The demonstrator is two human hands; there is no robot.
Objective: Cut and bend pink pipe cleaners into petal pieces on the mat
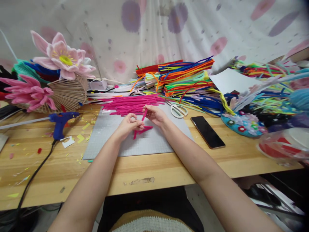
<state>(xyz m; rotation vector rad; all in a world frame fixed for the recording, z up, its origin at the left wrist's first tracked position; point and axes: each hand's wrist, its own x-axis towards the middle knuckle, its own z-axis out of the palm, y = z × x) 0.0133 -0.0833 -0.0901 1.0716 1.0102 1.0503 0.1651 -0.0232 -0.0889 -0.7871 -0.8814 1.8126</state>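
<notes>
A magenta pipe cleaner [144, 115] runs slantwise between my two hands above the grey cutting mat [149, 146]. My left hand [130, 125] pinches it lower down, with thumb and fingertips together. Near its upper end, my right hand [155, 115] grips it between thumb and fingers. A few short magenta pieces [146, 128] lie on the mat just under my hands. Behind them, a wide pile of magenta pipe cleaners [132, 103] spreads over the back of the mat.
White-handled scissors [179, 111] and a black phone [208, 132] lie to the right. A blue glue gun [61, 122] with its cord stands left, among paper scraps. Pink fuzzy flowers [64, 58] rise at back left. Bundles of coloured pipe cleaners [185, 75] are stacked behind.
</notes>
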